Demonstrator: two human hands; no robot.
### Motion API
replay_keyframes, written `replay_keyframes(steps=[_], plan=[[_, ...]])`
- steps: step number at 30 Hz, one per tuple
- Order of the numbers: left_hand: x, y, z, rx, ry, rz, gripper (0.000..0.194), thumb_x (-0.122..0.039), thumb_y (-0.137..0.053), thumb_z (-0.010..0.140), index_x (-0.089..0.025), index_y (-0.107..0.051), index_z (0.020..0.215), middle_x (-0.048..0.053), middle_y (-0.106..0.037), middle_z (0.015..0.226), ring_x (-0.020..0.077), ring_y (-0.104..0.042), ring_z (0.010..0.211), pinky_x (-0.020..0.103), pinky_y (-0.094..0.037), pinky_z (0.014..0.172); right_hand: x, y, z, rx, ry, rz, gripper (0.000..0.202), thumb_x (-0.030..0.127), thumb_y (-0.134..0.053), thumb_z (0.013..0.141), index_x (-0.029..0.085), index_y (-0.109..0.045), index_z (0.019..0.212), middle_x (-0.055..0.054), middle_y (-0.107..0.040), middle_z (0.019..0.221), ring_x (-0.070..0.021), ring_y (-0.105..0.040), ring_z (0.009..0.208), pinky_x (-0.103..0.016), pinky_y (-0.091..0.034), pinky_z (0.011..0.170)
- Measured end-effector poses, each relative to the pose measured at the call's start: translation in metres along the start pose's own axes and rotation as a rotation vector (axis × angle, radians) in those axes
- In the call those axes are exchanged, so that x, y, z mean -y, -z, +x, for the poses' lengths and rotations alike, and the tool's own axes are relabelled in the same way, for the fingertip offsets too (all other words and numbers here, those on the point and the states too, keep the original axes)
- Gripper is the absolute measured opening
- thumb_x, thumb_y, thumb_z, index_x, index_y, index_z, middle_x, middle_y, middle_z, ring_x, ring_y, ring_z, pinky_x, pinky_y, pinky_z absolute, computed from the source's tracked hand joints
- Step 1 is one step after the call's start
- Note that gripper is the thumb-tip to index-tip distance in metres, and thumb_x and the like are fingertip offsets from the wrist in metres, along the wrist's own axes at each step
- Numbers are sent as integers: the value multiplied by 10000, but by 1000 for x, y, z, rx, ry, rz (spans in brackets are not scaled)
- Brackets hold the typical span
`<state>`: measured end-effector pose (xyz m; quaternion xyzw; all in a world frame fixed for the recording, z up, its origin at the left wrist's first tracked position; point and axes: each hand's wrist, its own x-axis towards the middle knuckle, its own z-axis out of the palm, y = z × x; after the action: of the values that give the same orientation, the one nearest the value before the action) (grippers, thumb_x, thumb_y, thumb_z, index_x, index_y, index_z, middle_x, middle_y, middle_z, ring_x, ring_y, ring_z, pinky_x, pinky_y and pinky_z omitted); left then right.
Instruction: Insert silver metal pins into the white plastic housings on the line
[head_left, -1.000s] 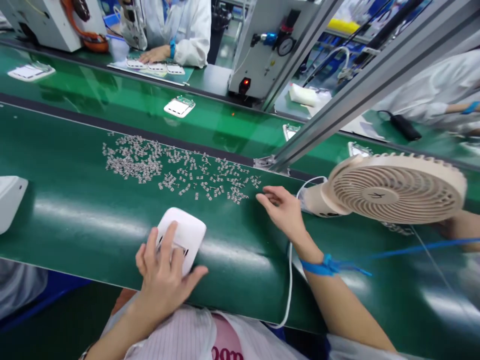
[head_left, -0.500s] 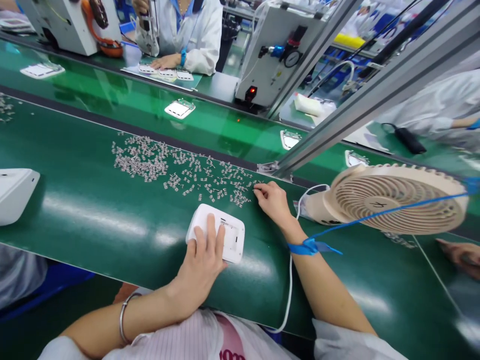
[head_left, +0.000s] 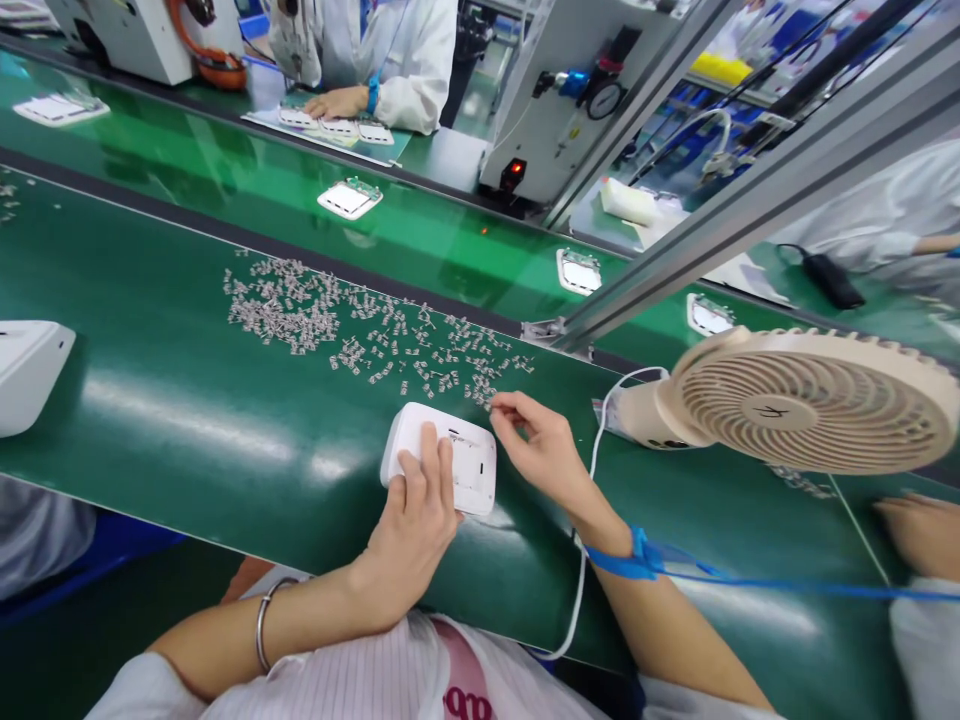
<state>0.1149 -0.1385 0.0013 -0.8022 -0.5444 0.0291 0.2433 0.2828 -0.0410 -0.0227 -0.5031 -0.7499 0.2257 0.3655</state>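
A white plastic housing (head_left: 474, 478) with a recessed compartment lies on the green work surface in front of me. My left hand (head_left: 420, 510) grips it, fingers laid over its left part and the thumb tip by its lower edge. Just beyond the housing's upper right corner is my right hand (head_left: 536, 440), thumb and forefinger pinched together. Whatever that pinch holds is too small to make out. Many small metal contact pieces (head_left: 285, 305) are scattered beyond the housing, the closest ones beside my right fingertips.
A beige fan (head_left: 780, 410) and a white cable (head_left: 592, 480) are on the right. A metal post (head_left: 645, 260) slants above the bench. Another white housing (head_left: 30, 375) stands left. White panels (head_left: 350, 198) lie on the green strip beyond. A co-worker's hand (head_left: 337, 102) rests across from me.
My right hand has moved from the right end of the metal pieces toward me and the housing, fingers still pinched. My left hand stays on the housing.
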Motion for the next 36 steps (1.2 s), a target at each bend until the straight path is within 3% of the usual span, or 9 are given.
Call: replay_keyframes(steps=[3, 7, 14, 19, 26, 31, 36], plan=[[0, 1, 1, -13, -15, 23, 600, -350, -469, 875, -51, -348, 1381, 208, -412, 1384, 271, -561, 1040, 324, -447, 810, 22, -2, -12, 51, 82, 58, 110, 175, -455, 859, 197, -561, 844, -14, -583, 746, -117, -537, 654, -245, -463, 627], [1, 3, 1, -24, -40, -6, 575, -328, -508, 859, -61, -390, 1356, 227, -448, 1350, 275, -573, 1033, 345, -436, 844, 32, -5, -21, 19, 104, 54, 135, 138, -439, 868, 195, -521, 778, -19, -552, 744, -118, -522, 675, -249, -450, 629], [-1, 5, 4, 0, -33, -28, 743, -568, -542, 792, -102, -402, 1353, 217, -461, 1345, 287, -572, 1020, 345, -441, 845, 24, -13, -29, -48, 82, 23, 117, 144, -465, 854, 181, -558, 793, -70, -531, 916, -139, -568, 790, -274, -487, 663], [-2, 9, 9, 23, -33, -58, 737, -575, -544, 786, -82, -441, 1324, 242, -493, 1304, 305, -585, 986, 373, -442, 836, 22, -17, -29, -76, 74, -57, 123, 131, -461, 842, 185, -557, 787, -80, -540, 925, -151, -589, 808, -280, -506, 648], [-5, 7, 11, 43, -30, -94, 754, -575, -527, 795, -128, -368, 1381, 247, -506, 1287, 306, -588, 981, 378, -444, 808, 21, -25, -33, -211, 46, -194, 134, 152, -498, 816, 194, -584, 722, -101, -567, 962, -204, -602, 902, -352, -530, 721], [-6, 6, 14, 46, -19, -108, 701, -557, -519, 809, -144, -398, 1362, 236, -523, 1270, 295, -588, 977, 372, -445, 799, 19, -24, -44, -188, 3, -62, 128, 142, -509, 831, 192, -626, 838, -98, -615, 997, -194, -619, 945, -360, -534, 800], [-7, 6, 16, -5, -11, -15, 668, -590, -461, 821, -153, -449, 1326, 214, -557, 1236, 272, -599, 928, 353, -445, 775, 20, -23, -54, -190, 28, -15, 195, 148, -499, 849, 189, -662, 948, -134, -590, 1153, -202, -613, 1005, -371, -538, 840]])
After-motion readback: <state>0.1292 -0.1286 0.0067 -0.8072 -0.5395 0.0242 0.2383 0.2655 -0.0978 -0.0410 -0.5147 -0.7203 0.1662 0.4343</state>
